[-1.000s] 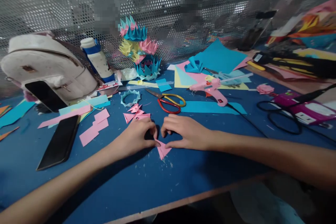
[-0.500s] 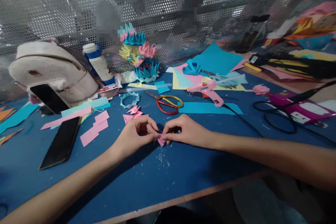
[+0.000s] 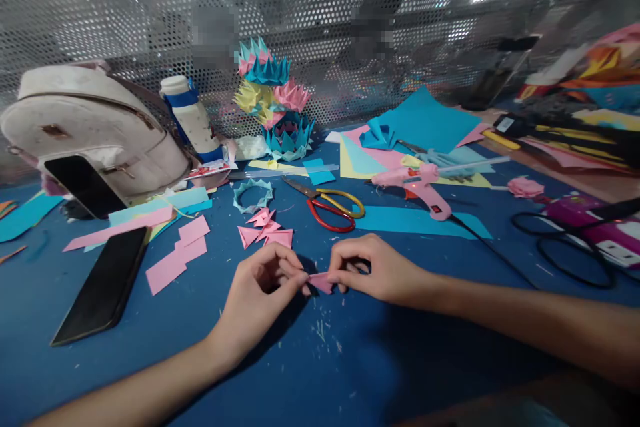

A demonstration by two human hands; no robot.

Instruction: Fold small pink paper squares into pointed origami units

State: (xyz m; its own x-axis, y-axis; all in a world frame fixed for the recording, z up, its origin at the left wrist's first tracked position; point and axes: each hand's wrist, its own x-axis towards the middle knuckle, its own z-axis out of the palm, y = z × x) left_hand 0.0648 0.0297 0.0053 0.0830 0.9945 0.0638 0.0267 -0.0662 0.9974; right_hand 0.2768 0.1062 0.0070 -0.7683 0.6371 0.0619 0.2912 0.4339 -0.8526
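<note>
A small folded piece of pink paper (image 3: 320, 281) is stretched between my two hands, just above the blue table. My left hand (image 3: 267, 287) pinches its left end between thumb and forefinger. The other end sits in the pinch of my right hand (image 3: 377, 270). Beyond my left hand lie several folded pink paper triangles (image 3: 265, 228), and behind them a ring of light blue folded paper (image 3: 253, 196). Scissors (image 3: 327, 203) with one red and one yellow handle lie partly open beyond both hands.
A pink glue gun (image 3: 415, 185) rests on the right, its cord trailing toward a purple power strip (image 3: 595, 227). Pink paper rectangles (image 3: 167, 270) and a black phone (image 3: 103, 287) lie left. Folded-paper crowns (image 3: 287, 137), a bottle (image 3: 190, 117) and a backpack (image 3: 95, 130) stand behind.
The pink paper has turned from hanging down between the fingertips to lying sideways between them. My hands have drawn slightly apart. The whole view has shifted a little.
</note>
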